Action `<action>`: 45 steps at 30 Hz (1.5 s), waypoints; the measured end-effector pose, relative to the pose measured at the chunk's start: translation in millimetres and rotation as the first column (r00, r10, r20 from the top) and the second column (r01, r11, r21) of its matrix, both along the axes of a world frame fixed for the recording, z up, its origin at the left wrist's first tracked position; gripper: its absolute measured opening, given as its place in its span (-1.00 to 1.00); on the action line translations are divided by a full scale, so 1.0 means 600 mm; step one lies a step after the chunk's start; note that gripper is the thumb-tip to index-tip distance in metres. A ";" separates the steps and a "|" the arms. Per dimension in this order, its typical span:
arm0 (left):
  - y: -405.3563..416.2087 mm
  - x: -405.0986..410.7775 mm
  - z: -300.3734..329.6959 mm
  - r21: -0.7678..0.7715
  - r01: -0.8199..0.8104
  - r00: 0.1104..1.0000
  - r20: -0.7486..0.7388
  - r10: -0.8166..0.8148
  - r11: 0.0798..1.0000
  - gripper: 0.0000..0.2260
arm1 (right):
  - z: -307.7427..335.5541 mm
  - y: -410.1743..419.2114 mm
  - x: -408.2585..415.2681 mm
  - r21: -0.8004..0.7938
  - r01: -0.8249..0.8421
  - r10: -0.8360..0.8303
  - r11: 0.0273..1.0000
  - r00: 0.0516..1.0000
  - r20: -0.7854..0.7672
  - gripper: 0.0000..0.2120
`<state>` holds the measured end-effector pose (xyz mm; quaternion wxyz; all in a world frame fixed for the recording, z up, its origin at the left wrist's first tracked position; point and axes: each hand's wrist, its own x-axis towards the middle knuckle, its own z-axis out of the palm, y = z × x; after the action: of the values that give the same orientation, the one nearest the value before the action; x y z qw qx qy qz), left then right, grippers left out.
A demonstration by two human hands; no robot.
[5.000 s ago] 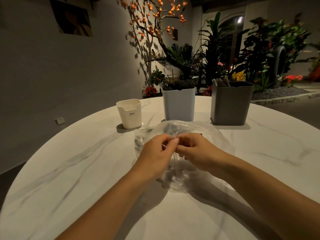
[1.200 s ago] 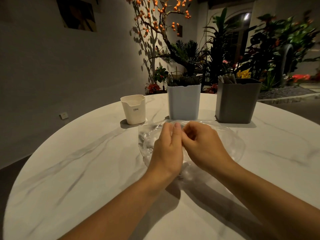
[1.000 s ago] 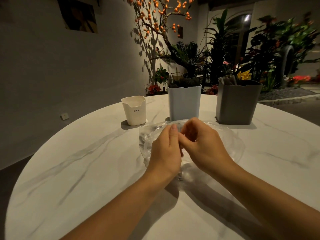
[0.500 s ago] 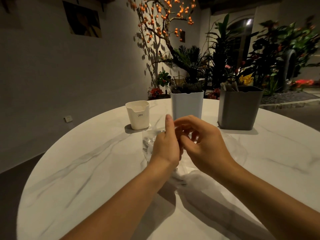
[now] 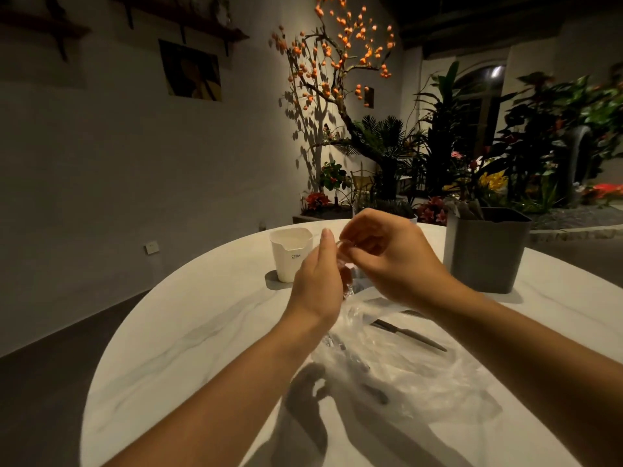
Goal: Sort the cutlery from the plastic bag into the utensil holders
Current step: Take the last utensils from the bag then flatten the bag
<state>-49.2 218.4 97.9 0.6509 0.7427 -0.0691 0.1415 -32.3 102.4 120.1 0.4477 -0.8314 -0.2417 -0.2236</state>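
From the head view, both hands are raised above the round white marble counter [image 5: 188,335], meeting just in front of the holders. The left hand [image 5: 320,281] stands edge-on with its fingers straight up and together, and it seems to pinch the top of the clear plastic bag [image 5: 404,372] between thumb and fingers, though the thumb side is hidden. The right hand [image 5: 387,257] has its fingers curled, with thumb and fingertips pinching a fold of the same bag at its upper edge. From the two hands the bag hangs down and spreads, crumpled, over the near right part of the counter.

Through the plastic a dark-handled knife [image 5: 409,333] lies flat on the counter, pointing to the right; other cutlery shapes in the bag are too blurred to name.

At the far side stand the holders: a small white holder [image 5: 290,254] on the left, a tall grey holder [image 5: 485,251] on the right with some items poking out of its top, and a middle holder [image 5: 401,214] almost wholly hidden behind the right hand.

Beyond the counter are a branch with orange fruits [image 5: 337,52] and leafy plants [image 5: 539,136].
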 end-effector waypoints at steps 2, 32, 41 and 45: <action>0.030 0.024 0.004 0.052 -0.079 0.989 0.130 0.072 0.995 -0.60 | 0.015 0.012 0.018 0.008 0.025 -0.025 1.000 1.000 0.008 -0.89; 0.181 0.359 -0.004 0.337 -0.084 0.989 -0.088 0.120 0.938 -0.52 | -0.007 0.154 0.393 -0.365 0.178 -0.162 0.914 0.984 0.074 -0.92; 0.187 0.376 -0.031 0.493 -0.195 0.978 0.030 0.207 0.848 -0.46 | -0.036 0.160 0.398 -0.570 0.083 -0.126 0.818 0.991 -0.036 -0.94; 0.187 0.372 -0.033 0.472 -0.181 0.981 0.023 0.193 0.863 -0.47 | -0.015 0.155 0.387 -0.663 0.032 -0.115 0.748 0.990 -0.082 -0.87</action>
<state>174.2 330.3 77.8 0.4344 0.8836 -0.0212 0.1736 199.6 195.2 111.2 0.1297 -0.9563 -0.2453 -0.0923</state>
